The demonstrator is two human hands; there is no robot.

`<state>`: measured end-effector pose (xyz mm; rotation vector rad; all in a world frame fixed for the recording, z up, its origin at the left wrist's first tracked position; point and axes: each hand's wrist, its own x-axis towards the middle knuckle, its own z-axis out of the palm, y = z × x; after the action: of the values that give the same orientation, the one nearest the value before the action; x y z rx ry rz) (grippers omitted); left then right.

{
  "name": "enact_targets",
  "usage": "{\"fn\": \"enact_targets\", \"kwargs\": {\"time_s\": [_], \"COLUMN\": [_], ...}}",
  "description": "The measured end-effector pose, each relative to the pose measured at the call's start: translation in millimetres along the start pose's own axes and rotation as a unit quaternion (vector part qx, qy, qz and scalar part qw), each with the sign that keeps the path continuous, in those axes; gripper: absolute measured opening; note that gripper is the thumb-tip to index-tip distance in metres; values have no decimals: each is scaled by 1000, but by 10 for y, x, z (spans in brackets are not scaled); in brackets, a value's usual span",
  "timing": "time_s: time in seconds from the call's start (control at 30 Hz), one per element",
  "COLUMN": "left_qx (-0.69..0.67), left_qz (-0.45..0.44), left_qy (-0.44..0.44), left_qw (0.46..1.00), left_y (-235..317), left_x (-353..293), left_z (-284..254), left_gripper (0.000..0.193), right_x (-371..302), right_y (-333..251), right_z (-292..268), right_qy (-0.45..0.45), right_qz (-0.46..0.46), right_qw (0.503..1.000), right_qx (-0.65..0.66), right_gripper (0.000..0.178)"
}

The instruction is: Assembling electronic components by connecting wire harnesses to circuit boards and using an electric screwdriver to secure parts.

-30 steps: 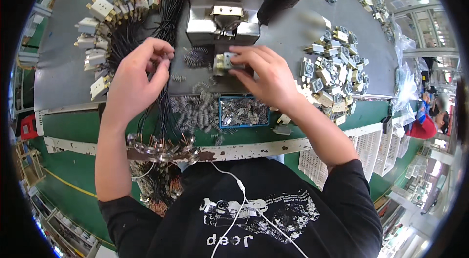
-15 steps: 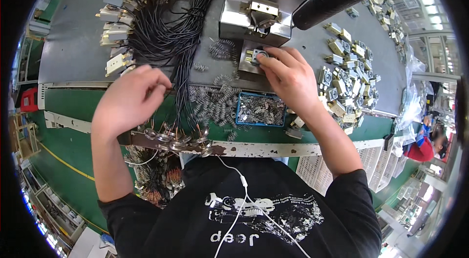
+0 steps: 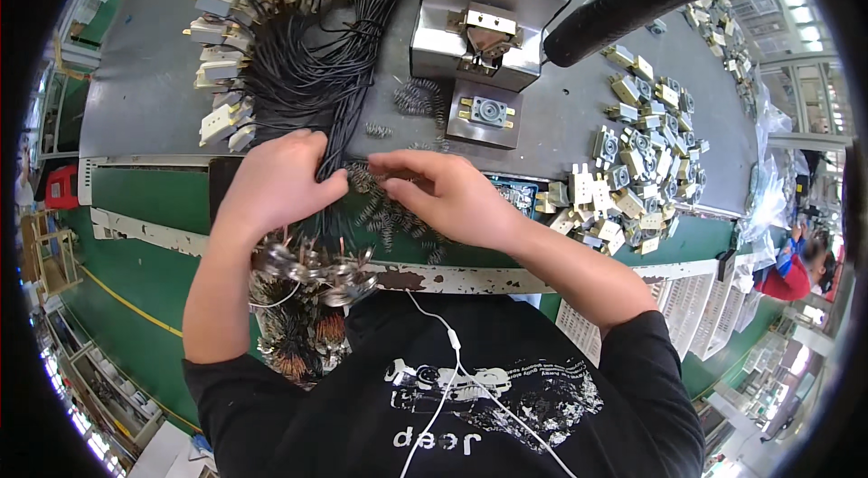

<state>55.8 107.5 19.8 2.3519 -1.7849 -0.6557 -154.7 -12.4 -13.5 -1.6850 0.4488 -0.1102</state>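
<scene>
My left hand [image 3: 282, 175] is closed against the lower part of a bundle of black cables [image 3: 336, 130], its thumb pointing right; the fingertips are partly hidden. Beside it, my right hand [image 3: 461, 202] reaches left with thumb and fingers apart, above a pile of small coil springs [image 3: 389, 223]. Nothing shows in its grip. Shiny metal rings [image 3: 316, 265], blurred, hang at the cables' near ends by the bench edge. A small socket piece with brass prongs [image 3: 489, 112] lies on a metal block [image 3: 479, 135] in front of a press-like machine [image 3: 491, 26].
White plugs [image 3: 221, 71] fan out at the cables' far left. Many socket pieces [image 3: 642, 152] are heaped on the right. A blue tray of small metal parts [image 3: 515, 195] is partly behind my right forearm. A black cylindrical arm [image 3: 633, 3] slants over the bench at upper right.
My right hand has let go of the socket piece on the block and moved left over the springs. My left hand has shifted right to the cables. The metal rings have shifted slightly.
</scene>
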Motion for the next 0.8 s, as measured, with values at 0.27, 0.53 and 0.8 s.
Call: {"fn": "enact_targets", "kwargs": {"time_s": [0.27,0.53,0.8], "left_qx": [-180,-189,-220], "left_qz": [-28,-26,5], "left_qy": [-85,-125,-125], "left_qw": [980,974,967], "left_y": [-142,-204,-347], "left_x": [-44,-31,-33], "left_z": [-440,-525,-371], "left_gripper": [38,33,24], "right_x": [460,527,229], "right_y": [-98,11,-126], "right_z": [337,464,29], "right_qy": [-37,49,60], "right_qz": [113,70,103], "right_qw": [929,925,938], "right_qx": [350,370,326], "right_gripper": [38,17,12]}}
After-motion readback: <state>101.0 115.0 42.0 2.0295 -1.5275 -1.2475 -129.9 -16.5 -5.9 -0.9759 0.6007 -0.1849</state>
